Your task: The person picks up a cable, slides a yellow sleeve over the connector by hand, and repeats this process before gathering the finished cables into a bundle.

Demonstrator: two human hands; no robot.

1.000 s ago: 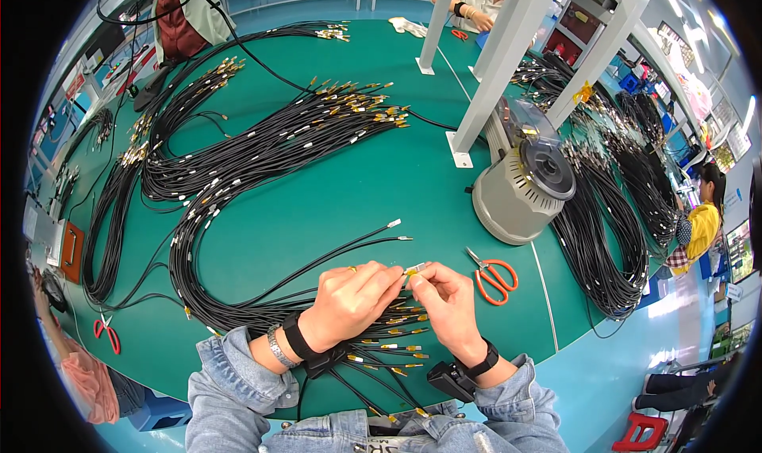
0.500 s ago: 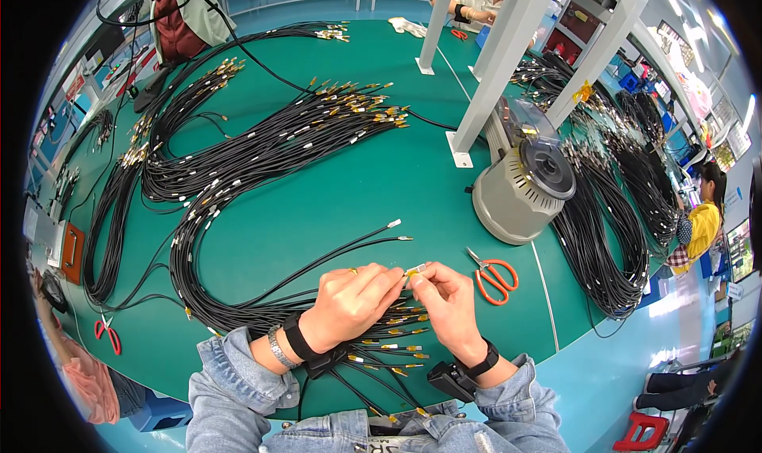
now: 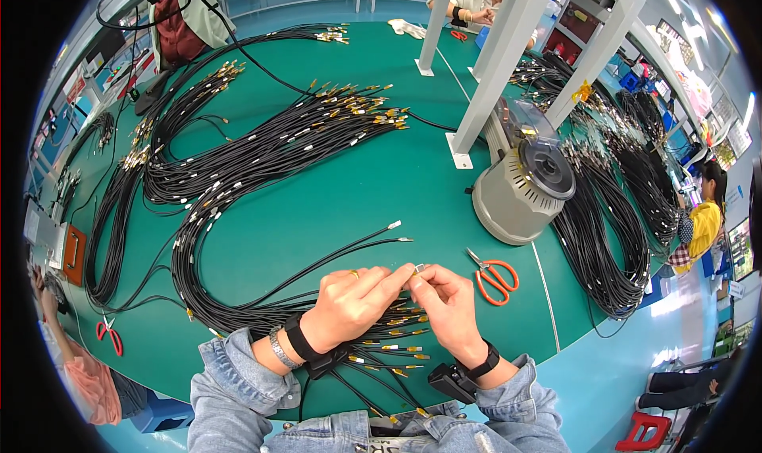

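Observation:
Both my hands meet over the front of the green table, fingertips together. My left hand (image 3: 355, 304) is closed in a pinch, and my right hand (image 3: 446, 302) pinches from the other side. Between them shows a small white and silvery cable end (image 3: 419, 269); the fingers hide most of it. Beneath the hands lies a bundle of black cables (image 3: 238, 314), its yellow- and white-tipped ends fanned out toward me. Two loose cable ends (image 3: 394, 226) stick out beyond my left hand. Orange-handled cutters (image 3: 498, 280) lie just right of my right hand.
A round grey tape dispenser (image 3: 524, 187) stands at the right, beside white metal posts (image 3: 508, 64). More cable bundles (image 3: 270, 147) cover the left and far table; others (image 3: 607, 215) lie at right. Red-handled scissors (image 3: 109, 335) lie at left. Co-workers sit nearby.
My left fingers have stretched forward and right over the cable end, covering more of it. My right hand has hardly moved.

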